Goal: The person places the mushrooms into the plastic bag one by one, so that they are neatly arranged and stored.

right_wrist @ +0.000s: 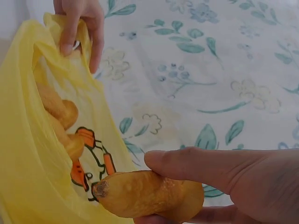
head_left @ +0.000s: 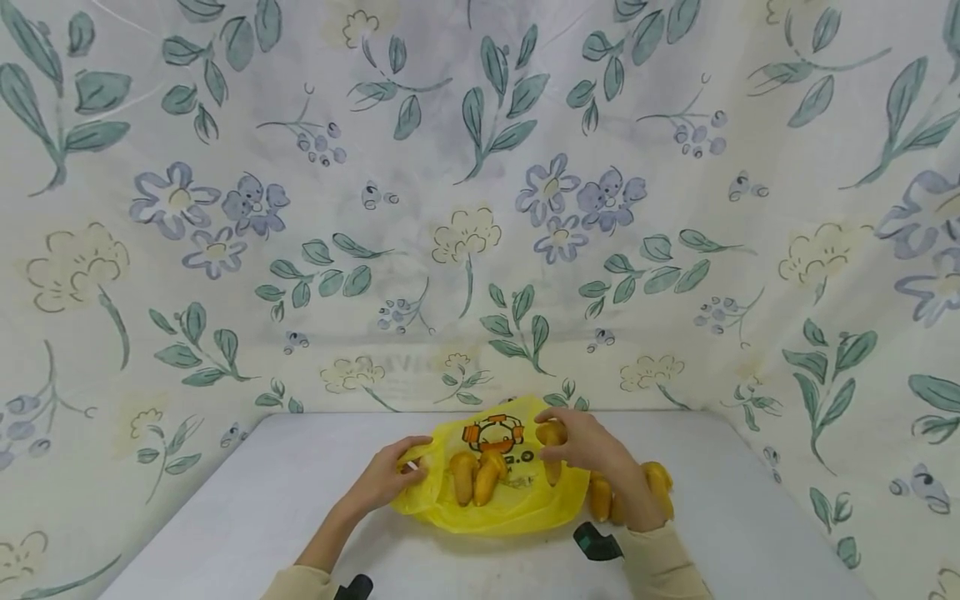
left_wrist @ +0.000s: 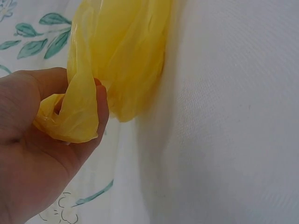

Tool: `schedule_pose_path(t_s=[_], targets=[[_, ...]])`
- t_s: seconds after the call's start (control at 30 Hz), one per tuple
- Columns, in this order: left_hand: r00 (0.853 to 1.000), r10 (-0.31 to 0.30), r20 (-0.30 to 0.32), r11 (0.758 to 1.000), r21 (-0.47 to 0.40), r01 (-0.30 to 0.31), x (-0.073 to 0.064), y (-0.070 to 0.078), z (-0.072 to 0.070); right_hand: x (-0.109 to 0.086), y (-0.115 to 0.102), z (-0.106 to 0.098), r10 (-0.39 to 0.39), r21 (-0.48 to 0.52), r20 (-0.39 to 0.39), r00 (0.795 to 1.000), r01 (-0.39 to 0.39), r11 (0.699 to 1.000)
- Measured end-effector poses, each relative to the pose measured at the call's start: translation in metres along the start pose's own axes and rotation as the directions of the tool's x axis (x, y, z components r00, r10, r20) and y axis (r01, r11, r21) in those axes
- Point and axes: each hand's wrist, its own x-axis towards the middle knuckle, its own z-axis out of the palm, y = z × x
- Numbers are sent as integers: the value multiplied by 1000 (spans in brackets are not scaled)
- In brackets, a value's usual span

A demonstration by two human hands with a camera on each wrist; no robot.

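Observation:
A yellow plastic bag with a cartoon print lies on the table. My left hand holds the bag's handle, its thumb and fingers curled round the bunched plastic in the left wrist view. Two golden-brown mushrooms lie side by side at the bag, and the right wrist view shows them inside its mouth. In my right hand is another mushroom, pinched between thumb and fingers. It hangs stem down over the right part of the bag in the head view, close to the print.
Several more mushrooms lie on the white table right of the bag, partly behind my right forearm. A floral cloth hangs behind the table. Dark wrist-worn devices show near both sleeves.

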Motion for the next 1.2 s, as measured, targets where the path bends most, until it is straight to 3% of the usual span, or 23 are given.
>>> schedule_pose_path(t_s=[0.23,0.63,1.2], targets=[[1000,-7,-2,1000,-2,7,1,-1,1,6,-4,11,-31,25,6,1000,31,999],[997,-73,-15,997,-4,73,1,4,2,14,1,33,-82,91,22,996,80,993],[998,-58,-7,998,2,58,1,6,2,19,7,48,-59,99,27,998,56,994]])
